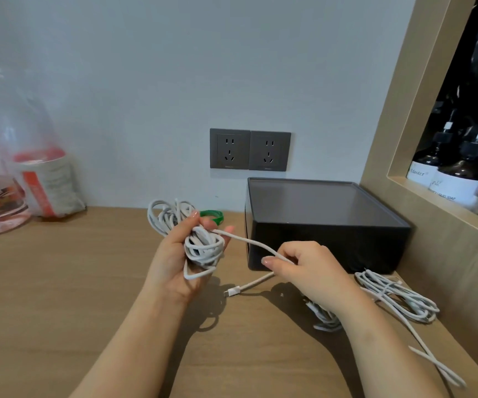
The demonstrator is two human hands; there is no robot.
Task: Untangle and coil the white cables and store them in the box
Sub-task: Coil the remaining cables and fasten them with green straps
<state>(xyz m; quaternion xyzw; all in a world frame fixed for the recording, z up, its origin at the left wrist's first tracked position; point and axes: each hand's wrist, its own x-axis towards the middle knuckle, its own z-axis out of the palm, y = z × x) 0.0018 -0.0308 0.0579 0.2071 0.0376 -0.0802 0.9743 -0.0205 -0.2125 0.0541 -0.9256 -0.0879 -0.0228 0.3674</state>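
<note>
White cable bundle (200,245) sits partly wound in the left hand (171,262), whose fingers curl round it. The right hand (309,268) pinches its free tail, the plug (233,291) dangling just below. Right of that hand, loose cable (398,297) sprawls uncoiled on the bench (59,282). Behind it, the black box (326,225) shows no cable, so most work seems left.

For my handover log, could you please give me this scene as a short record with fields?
left hand: grips a tangled bundle of white cable
right hand: fingers pinch a strand running from that bundle; connector hangs below, near the table
other cable: loose white cable lies on the table by the right forearm
box: black, against the wall, behind the right hand
</note>
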